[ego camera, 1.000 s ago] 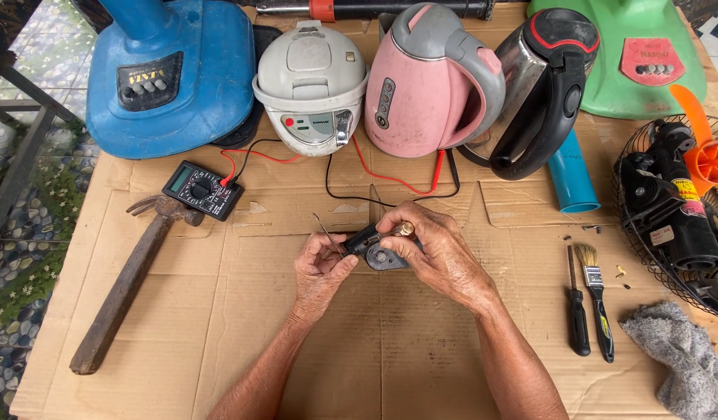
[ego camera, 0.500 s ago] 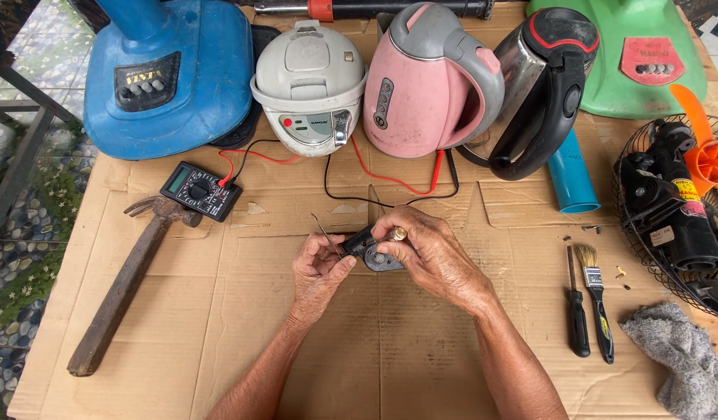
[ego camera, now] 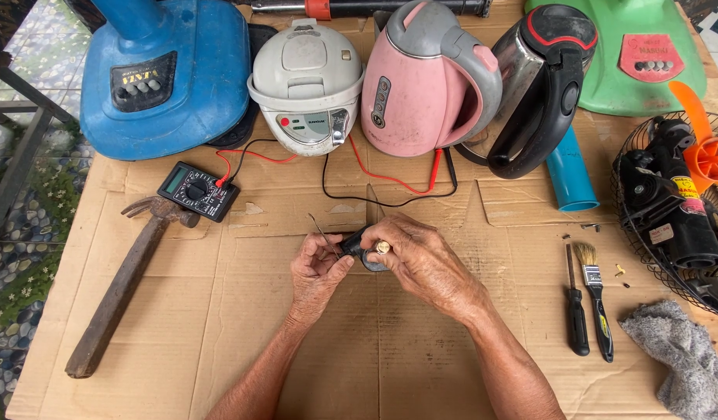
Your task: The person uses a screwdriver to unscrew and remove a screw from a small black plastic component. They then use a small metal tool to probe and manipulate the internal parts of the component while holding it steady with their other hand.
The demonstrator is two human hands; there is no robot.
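Observation:
Both my hands meet over the middle of a cardboard sheet [ego camera: 219, 311]. My left hand [ego camera: 316, 272] and my right hand [ego camera: 421, 260] together grip a small dark part with a brass-coloured end [ego camera: 365, 249]. A thin metal probe tip [ego camera: 322, 232] sticks up from my left fingers. Red [ego camera: 374, 175] and black [ego camera: 351, 198] leads run from a black multimeter [ego camera: 197, 190] on the left toward my hands.
Behind stand a blue fan base [ego camera: 168, 74], a white rice cooker [ego camera: 306, 74], a pink kettle [ego camera: 425, 78], a steel kettle [ego camera: 542, 85] and a green fan base [ego camera: 635, 54]. A hammer [ego camera: 126, 284] lies left. A screwdriver [ego camera: 575, 307], brush [ego camera: 594, 295], grey rag [ego camera: 682, 362] and fan motor in a grille [ego camera: 674, 210] lie right.
My hands stay together on the small part with only slight finger shifts. Nothing else on the cardboard has moved.

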